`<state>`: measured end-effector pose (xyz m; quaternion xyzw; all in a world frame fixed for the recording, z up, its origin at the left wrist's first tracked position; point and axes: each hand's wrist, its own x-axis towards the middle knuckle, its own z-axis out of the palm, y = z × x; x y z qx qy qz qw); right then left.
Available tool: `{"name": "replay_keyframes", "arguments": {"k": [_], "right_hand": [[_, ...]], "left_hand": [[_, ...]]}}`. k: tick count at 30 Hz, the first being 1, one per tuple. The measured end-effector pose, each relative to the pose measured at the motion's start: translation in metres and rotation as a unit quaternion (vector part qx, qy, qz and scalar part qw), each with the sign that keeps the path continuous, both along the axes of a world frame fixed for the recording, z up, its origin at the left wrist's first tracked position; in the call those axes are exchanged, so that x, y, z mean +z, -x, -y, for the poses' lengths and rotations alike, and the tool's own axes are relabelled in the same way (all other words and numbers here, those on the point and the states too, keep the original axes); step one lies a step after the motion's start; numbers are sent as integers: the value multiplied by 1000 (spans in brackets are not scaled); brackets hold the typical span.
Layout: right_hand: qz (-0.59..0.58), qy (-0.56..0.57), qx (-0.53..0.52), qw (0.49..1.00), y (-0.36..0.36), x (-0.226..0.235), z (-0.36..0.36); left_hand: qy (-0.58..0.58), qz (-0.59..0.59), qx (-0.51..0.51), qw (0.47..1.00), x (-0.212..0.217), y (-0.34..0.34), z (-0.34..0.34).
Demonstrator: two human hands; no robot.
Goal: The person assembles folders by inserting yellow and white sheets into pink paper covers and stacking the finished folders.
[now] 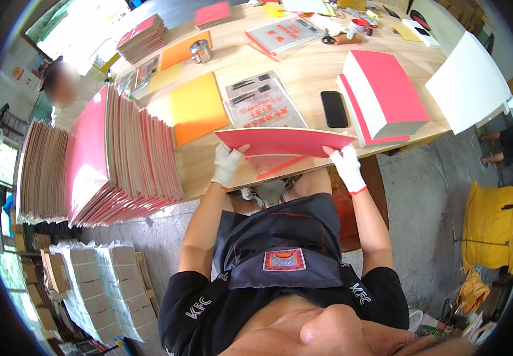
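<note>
Both gloved hands, left hand point(226, 163) and right hand point(348, 166), grip opposite ends of 1 red folder point(283, 141) above the wooden table point(304, 74).

Two bare forearms rise from the lower edge and spread slightly apart, elbows bent near the lap. The left hand point(227, 164), in a white knit glove, has its fingers curled in a pinch, thumb on top. The right hand point(347, 166), gloved alike with a red cuff, grips at the same height, fingers closed.
</note>
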<state>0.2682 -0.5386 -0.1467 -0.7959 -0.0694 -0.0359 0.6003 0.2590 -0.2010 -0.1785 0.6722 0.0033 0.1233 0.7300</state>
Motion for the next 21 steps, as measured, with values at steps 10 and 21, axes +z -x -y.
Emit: {"name": "replay_keyframes", "arguments": {"k": [10, 21], "right_hand": [[-150, -116, 106, 976, 71, -9, 92], [-301, -332, 45, 893, 128, -6, 131]], "left_hand": [[-361, -117, -90, 921, 24, 7, 37], [-637, 53, -94, 763, 2, -17, 42]]}}
